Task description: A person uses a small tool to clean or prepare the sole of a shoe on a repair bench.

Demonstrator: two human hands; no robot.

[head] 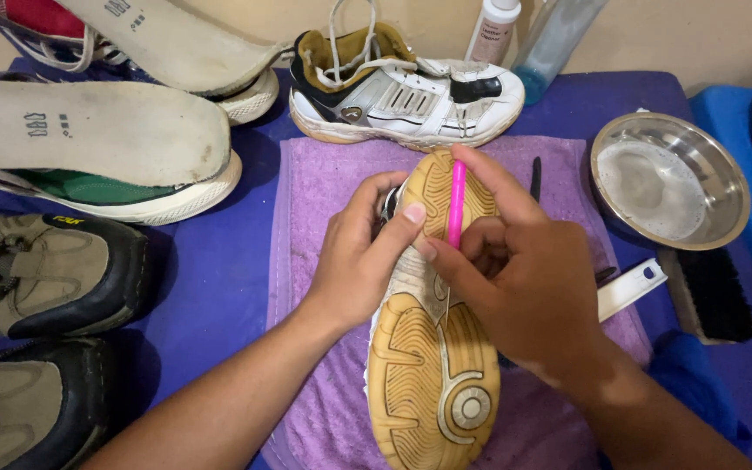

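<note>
A sports shoe lies sole-up on a purple towel, its tan rubber sole facing me. My left hand grips the shoe's left side near the middle, thumb resting on the sole. My right hand holds a thin pink brush handle pressed against the front part of the sole. The brush head is hidden under my fingers.
The matching white shoe stands upright behind the towel. A steel bowl of soapy water and a black-bristled brush with a white handle lie right. Several other shoes and insoles crowd the left. Two bottles stand at the back.
</note>
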